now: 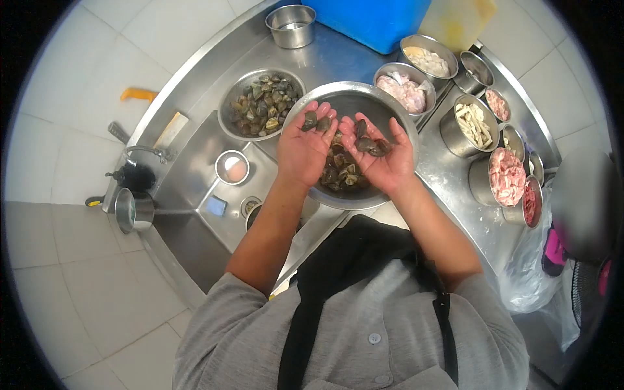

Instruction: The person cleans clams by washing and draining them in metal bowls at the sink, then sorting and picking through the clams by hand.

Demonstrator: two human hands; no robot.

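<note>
Both palms are turned up over a large metal bowl [396, 107] with several clams [342, 170] in its bottom. On my left hand [305, 146], at the left of the view, lie a few dark clams [317, 122] near the fingers. My right hand [387, 153] bears several clams [372, 145] on its palm and fingers. The fingers of both hands are partly curled around the shells. Up and to the left, a second metal bowl [225, 116] is full of clams.
A sink [188, 221] with a small bowl [232, 167] and blue sponge [216, 206] lies left. Beyond stand an empty pot [290, 27] and blue container [370, 19]. Metal containers with meat [507, 177] and pale strips [473, 125] line the right, near a plastic bag [523, 276].
</note>
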